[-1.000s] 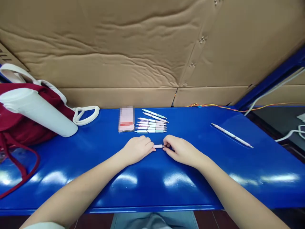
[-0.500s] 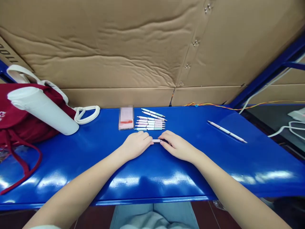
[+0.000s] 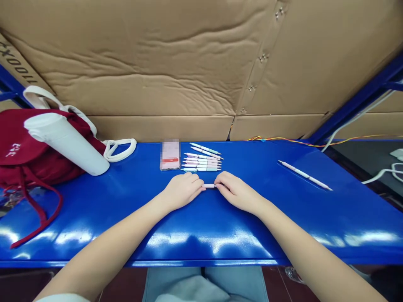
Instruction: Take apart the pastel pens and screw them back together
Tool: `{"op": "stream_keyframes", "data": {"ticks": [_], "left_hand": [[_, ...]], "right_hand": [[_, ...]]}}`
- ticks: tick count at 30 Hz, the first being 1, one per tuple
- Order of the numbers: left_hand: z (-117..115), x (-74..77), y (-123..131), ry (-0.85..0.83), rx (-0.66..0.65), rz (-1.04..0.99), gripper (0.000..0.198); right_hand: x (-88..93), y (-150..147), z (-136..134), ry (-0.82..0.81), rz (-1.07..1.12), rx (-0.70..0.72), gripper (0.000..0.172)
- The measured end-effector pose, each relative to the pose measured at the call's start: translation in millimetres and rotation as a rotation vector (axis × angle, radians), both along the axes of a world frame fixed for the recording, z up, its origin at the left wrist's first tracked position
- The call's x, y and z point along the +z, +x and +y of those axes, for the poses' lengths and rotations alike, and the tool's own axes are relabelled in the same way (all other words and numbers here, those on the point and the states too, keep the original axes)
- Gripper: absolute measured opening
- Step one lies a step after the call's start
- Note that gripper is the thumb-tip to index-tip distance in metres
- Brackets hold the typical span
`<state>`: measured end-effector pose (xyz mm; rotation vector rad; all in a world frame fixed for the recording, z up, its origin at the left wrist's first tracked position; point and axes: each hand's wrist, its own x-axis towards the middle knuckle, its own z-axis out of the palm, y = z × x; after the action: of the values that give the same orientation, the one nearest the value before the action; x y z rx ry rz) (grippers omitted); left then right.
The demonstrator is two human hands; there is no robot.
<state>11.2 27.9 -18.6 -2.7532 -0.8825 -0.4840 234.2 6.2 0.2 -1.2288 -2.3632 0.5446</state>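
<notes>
My left hand (image 3: pixel 182 191) and my right hand (image 3: pixel 234 192) rest on the blue table (image 3: pixel 201 235), fingers curled, each gripping one end of a small pale pink pen (image 3: pixel 208 185) held level between them. Only a short middle piece of that pen shows. Just behind the hands lies a row of several pastel pens (image 3: pixel 202 160) side by side. A small pink booklet (image 3: pixel 170 155) lies to the left of that row.
A single white pen (image 3: pixel 304 175) lies on the table to the right. At the left sit a dark red bag (image 3: pixel 23 153) and a white bottle (image 3: pixel 67 142) with a white strap. Cardboard sheets (image 3: pixel 195 63) form the back wall. Cables run along the right.
The hands have stayed together on the pen; the gap between them closed slightly over the first half second. The view shifted a little as my head moved.
</notes>
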Motion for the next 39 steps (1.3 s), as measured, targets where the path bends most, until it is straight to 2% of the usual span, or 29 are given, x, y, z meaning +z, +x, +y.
{"op": "stream_keyframes", "data": {"ticks": [4, 12, 18, 21, 27, 33, 39], "left_hand": [[-0.5, 2.2, -0.7, -0.034, 0.004, 0.002, 0.034], [6.9, 9.2, -11.8, -0.122, 0.087, -0.004, 0.03], [11.5, 10.9, -15.5, -0.152, 0.166, -0.039, 0.028], [3.8, 10.9, -8.1, -0.101, 0.133, -0.122, 0.035], [-9.9, 2.2, 6.9, -0.155, -0.018, -0.119, 0.02], [-8.4, 2.0, 7.2, -0.187, 0.004, -0.09, 0.02], [-9.1, 6.9, 5.0, -0.2, 0.032, -0.071, 0.019]], "right_hand": [[-2.5, 0.1, -0.3, 0.001, -0.017, -0.038, 0.008], [-4.5, 8.1, 4.5, 0.024, -0.114, -0.138, 0.011], [-5.4, 4.7, 4.2, 0.026, -0.108, -0.129, 0.011], [-7.7, -4.7, -0.6, 0.048, -0.067, -0.095, 0.011], [-11.8, -19.7, -6.2, 0.071, -0.054, -0.032, 0.01], [-10.7, -20.8, -6.8, 0.048, -0.103, -0.026, 0.009], [-5.4, -10.7, -3.9, 0.038, -0.143, -0.083, 0.013]]}}
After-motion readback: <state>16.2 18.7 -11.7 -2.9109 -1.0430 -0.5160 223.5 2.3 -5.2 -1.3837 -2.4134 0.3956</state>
